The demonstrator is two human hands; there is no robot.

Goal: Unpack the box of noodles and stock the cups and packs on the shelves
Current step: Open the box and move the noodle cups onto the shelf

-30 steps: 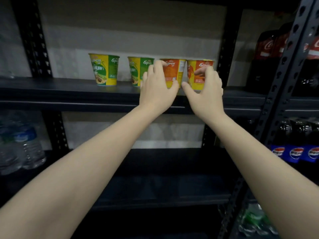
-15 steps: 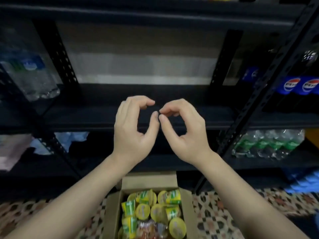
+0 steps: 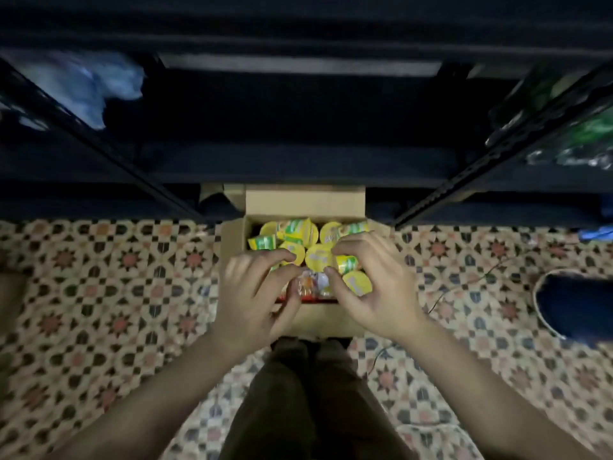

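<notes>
An open cardboard box [image 3: 305, 202] stands on the floor against the bottom of the dark shelf [image 3: 298, 164]. It holds several yellow and green noodle cups [image 3: 298, 230], lying on their sides or lid up, and a clear noodle pack [image 3: 313, 282] at its near edge. My left hand [image 3: 255, 300] hovers over the box's near left part with its fingers loosely curved and its thumb by the pack. Over the near right part my right hand [image 3: 374, 287] is curved the same way, with fingertips just above the cups. Neither hand visibly holds anything.
Patterned tile floor [image 3: 109, 310] spreads to both sides of the box. My legs [image 3: 308, 393] are right behind it. A dark blue round object [image 3: 577, 303] lies on the floor at the right. Green-labelled bottles [image 3: 583, 144] fill the right shelf; a bluish plastic bundle [image 3: 89, 84] sits on the left one.
My hands let go of the cups on the upper shelf and came down to the box. My view dropped from the shelf to the floor.
</notes>
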